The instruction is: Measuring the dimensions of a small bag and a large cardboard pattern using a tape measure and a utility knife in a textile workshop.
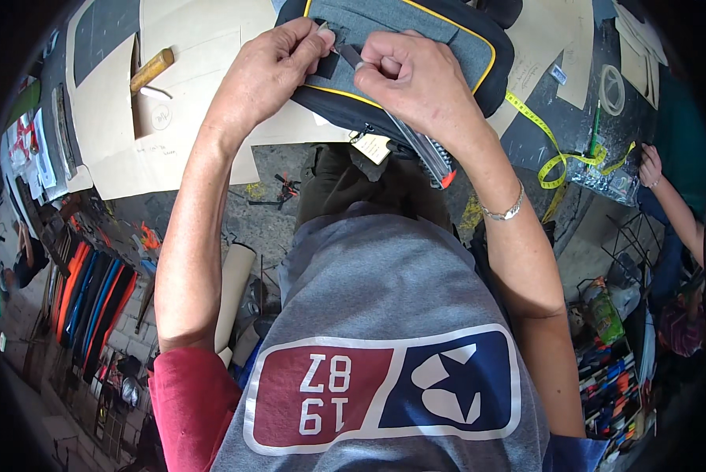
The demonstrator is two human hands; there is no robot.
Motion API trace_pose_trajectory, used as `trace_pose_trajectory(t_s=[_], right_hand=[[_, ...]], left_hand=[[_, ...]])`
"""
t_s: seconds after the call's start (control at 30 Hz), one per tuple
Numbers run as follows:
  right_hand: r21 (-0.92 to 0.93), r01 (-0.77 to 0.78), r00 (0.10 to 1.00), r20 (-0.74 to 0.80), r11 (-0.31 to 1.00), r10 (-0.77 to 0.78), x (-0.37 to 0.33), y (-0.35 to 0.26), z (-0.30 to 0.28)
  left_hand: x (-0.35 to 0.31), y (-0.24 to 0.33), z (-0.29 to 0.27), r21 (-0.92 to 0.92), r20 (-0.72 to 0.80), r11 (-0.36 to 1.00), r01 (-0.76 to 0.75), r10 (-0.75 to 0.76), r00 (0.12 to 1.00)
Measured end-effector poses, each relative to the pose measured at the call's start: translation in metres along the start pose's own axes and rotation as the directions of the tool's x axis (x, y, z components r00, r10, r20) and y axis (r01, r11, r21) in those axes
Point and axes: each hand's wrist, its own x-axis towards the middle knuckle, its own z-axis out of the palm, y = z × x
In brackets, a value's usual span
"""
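Observation:
A grey-blue bag (377, 16) with yellow piping and black edges lies at the table's near edge, in front of my body. My left hand (270, 71) is closed in a pinch over its left part. What sits between the thumb and finger is too small to make out. From the right, my right hand (420, 82) pinches a short dark strip (349, 54), whose free end points toward the left fingertips. Below the right hand, a dark toothed edge with a red end (441, 179) hangs off the bag. A cream paper tag (371, 147) dangles beside it.
Cardboard pattern sheets (180, 145) cover the table's left, with a wooden handle (152, 69) and a pale chalk-like piece (155, 93) on them. A yellow tape measure (534, 118), a green pen (595, 126) and a clear ring (611, 90) lie right. Another person's hand (650, 165) rests at the right edge.

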Motion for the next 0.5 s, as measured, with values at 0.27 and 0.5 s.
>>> trace_pose_trajectory(t_s=[0.27, 0.5], right_hand=[[-0.075, 0.039, 0.998, -0.037, 0.996, -0.042, -0.0014, 0.0043, 0.0029], [-0.025, 0.057, 0.998, -0.004, 0.998, -0.057, -0.0002, 0.0029, 0.0002]], left_hand=[[-0.0008, 0.0027, -0.002, 0.032, -0.028, 0.999, 0.044, -0.043, 0.999], [0.0004, 0.0006, -0.0094, -0.129, 0.078, 0.992, 0.005, 0.005, 0.997]])
